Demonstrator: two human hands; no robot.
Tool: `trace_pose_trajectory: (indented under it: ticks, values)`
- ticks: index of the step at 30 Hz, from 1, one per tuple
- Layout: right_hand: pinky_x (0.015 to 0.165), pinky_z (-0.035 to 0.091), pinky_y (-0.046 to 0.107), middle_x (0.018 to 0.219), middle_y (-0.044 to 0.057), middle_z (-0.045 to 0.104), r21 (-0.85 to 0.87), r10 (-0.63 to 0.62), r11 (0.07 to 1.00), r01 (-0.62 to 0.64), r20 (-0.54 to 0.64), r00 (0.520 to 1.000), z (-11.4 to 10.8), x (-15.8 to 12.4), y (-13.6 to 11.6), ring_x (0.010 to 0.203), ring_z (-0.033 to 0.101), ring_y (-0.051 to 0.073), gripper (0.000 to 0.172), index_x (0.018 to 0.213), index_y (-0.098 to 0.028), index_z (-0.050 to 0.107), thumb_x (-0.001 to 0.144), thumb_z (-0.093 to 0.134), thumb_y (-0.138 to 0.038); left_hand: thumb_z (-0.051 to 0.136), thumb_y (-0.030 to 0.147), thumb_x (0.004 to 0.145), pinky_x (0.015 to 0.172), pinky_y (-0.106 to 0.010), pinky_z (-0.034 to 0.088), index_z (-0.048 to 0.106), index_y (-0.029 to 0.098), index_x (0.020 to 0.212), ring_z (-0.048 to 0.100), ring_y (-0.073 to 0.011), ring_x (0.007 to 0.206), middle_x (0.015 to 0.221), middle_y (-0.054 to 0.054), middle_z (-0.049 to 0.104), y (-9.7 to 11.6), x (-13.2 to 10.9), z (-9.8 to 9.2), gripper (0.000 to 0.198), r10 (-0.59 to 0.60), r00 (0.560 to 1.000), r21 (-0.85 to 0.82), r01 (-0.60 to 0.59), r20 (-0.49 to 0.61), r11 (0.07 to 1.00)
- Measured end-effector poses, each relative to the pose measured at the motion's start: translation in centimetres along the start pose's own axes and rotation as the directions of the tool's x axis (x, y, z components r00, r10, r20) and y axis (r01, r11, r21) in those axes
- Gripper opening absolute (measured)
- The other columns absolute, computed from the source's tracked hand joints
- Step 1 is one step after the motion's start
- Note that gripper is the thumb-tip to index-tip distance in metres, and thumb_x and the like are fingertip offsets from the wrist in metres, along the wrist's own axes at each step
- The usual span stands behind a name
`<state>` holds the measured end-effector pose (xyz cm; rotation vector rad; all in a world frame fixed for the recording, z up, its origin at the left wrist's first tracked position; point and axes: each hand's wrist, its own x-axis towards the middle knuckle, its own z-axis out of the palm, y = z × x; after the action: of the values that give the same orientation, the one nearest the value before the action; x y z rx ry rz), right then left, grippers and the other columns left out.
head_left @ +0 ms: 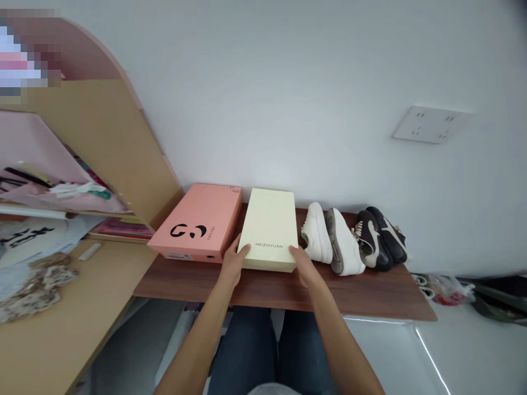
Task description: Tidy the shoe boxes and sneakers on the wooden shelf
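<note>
Pale yellow MEIZHIYUAN shoebox [268, 227] — lying flat, lid apparently on, narrow end nearest.

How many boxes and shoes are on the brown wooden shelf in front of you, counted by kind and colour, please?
pink box: 1
pale yellow box: 1
white sneakers: 2
dark sneakers: 2
Total: 6

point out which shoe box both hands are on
The pale yellow MEIZHIYUAN box, touched by the left hand and right hand; the pink box beside it is untouched.
</note>
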<state>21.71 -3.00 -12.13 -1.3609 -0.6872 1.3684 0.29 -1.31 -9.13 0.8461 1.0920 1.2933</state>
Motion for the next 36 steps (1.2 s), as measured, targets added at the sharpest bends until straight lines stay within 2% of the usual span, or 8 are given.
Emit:
trace_pose_trajectory:
  ticks: [6, 14, 21, 26, 32, 36]
  values:
    - [0.096, 0.049, 0.042, 0.113, 0.009, 0.073, -0.008, -0.038, 0.999, 0.037, -0.037, 0.999, 0.5, -0.6, 0.6, 0.108, 0.064, 0.028, 0.044, 0.111, -0.019, 0.066, 0.077, 0.062, -0.047, 0.078, 0.034, 0.070, 0.107, -0.043, 0.043, 0.060, 0.016, 0.133, 0.059, -0.0291, 0.123, 0.121, -0.013, 0.070, -0.4, 0.1, -0.4, 0.067, -0.034, 0.999, -0.020, 0.034, 0.006, 0.999]
    - [0.094, 0.049, 0.040, 0.112, 0.007, 0.073, -0.057, 0.041, 0.997, -0.043, -0.034, 0.999, -0.4, 1.5, 1.0, 0.106, 0.065, 0.027, 0.043, 0.109, -0.021, 0.066, 0.076, 0.063, -0.049, 0.076, 0.036, 0.071, 0.106, -0.043, 0.044, 0.061, 0.017, 0.132, 0.060, -0.0289, 0.121, 0.118, -0.012, 0.071, -0.6, 1.0, -0.1, 0.065, -0.048, 0.999, 0.003, 0.047, 0.024, 0.999]
    - [0.101, 0.046, 0.042, 0.121, 0.006, 0.070, -0.123, -0.051, 0.992, 0.041, -0.077, 0.996, -0.1, 1.3, 1.0, 0.114, 0.062, 0.027, 0.045, 0.116, -0.022, 0.064, 0.081, 0.059, -0.049, 0.075, 0.036, 0.073, 0.106, -0.042, 0.043, 0.057, 0.018, 0.135, 0.059, -0.0273, 0.123, 0.124, -0.012, 0.069, -1.0, 2.0, -0.2, 0.067, -0.050, 0.999, 0.014, 0.049, 0.023, 0.999]
    - [0.100, 0.047, 0.043, 0.119, 0.006, 0.070, -0.131, -0.009, 0.991, -0.003, -0.092, 0.996, 0.2, 1.4, 0.5, 0.114, 0.062, 0.028, 0.043, 0.113, -0.022, 0.066, 0.079, 0.062, -0.049, 0.076, 0.034, 0.073, 0.106, -0.042, 0.043, 0.058, 0.019, 0.135, 0.058, -0.0274, 0.123, 0.124, -0.012, 0.069, -0.7, 2.2, -0.2, 0.066, -0.054, 0.998, 0.008, 0.054, 0.029, 0.999]
    - [0.105, 0.044, 0.042, 0.122, 0.006, 0.069, -0.141, -0.107, 0.986, 0.094, -0.089, 0.990, 0.9, 0.3, -0.3, 0.116, 0.061, 0.027, 0.046, 0.116, -0.022, 0.066, 0.081, 0.059, -0.051, 0.076, 0.036, 0.073, 0.106, -0.042, 0.044, 0.060, 0.018, 0.133, 0.060, -0.0272, 0.121, 0.123, -0.011, 0.069, -0.7, 2.5, -0.2, 0.065, -0.050, 0.998, 0.021, 0.050, 0.027, 0.999]
    - [0.105, 0.044, 0.042, 0.123, 0.006, 0.069, -0.160, -0.134, 0.980, 0.121, -0.072, 0.988, 1.3, -0.2, -0.9, 0.118, 0.060, 0.028, 0.047, 0.114, -0.022, 0.067, 0.080, 0.060, -0.054, 0.075, 0.040, 0.075, 0.106, -0.041, 0.044, 0.057, 0.017, 0.134, 0.059, -0.0274, 0.123, 0.130, -0.013, 0.065, -1.0, 2.6, 0.0, 0.066, -0.036, 0.999, 0.030, 0.036, 0.010, 0.999]
